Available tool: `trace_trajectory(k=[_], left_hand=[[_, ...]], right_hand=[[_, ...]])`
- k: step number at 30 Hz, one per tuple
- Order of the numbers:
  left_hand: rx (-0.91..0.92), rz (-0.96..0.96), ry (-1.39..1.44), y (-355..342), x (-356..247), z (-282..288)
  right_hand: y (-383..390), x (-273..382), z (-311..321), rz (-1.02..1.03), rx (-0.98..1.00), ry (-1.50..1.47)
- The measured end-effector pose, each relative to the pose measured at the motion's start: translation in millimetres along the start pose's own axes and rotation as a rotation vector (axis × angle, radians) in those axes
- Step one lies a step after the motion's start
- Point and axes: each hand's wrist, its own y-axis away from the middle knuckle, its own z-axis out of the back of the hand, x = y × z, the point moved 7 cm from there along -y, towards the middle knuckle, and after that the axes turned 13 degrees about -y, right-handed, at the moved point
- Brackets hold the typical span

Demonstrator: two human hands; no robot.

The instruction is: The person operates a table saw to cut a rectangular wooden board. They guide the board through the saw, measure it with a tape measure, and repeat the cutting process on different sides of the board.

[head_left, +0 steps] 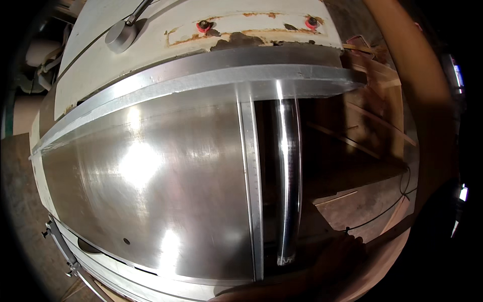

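Note:
A dark forearm runs along the lower edge into a shadowed hand at the lower right. It appears to be my left hand (342, 254), with its fingers curled; shadow hides what they hold, if anything. It is nearest the lower end of a shiny metal roller (288, 181), which lies beside a broad polished metal machine table (196, 201). A pale metal strip (253, 186) borders the table next to the roller. An arm (417, 65), seemingly my right, stretches up along the right side; its hand is outside the picture.
A long metal fence (201, 80) crosses the table's far side. Behind it stands a chipped white panel (241, 15) with rust, bolts and a round grey knob (119, 36). A metal rail (65, 251) is at the lower left. Boards (390, 110) and a black cable (372, 220) lie at right.

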Motion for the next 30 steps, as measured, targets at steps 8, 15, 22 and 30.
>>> trace_trajectory(k=[8, 15, 22, 30], left_hand=[[-0.122, -0.402, -0.269, 3.1, -10.5, 6.5], [-0.068, -0.360, -0.254, 13.5, -3.3, -8.3], [-0.031, -0.171, -0.397, 4.0, -12.7, -6.6], [-0.180, -0.145, -0.538, 8.3, -11.9, -25.1]], right_hand=[[11.8, -17.9, -8.2, -0.059, -0.022, -0.057], [17.7, -28.0, -8.3, -0.089, -0.031, -0.073], [21.3, -32.4, -6.6, -0.105, -0.036, -0.101], [25.5, -43.8, -13.6, -0.150, -0.031, -0.112]])
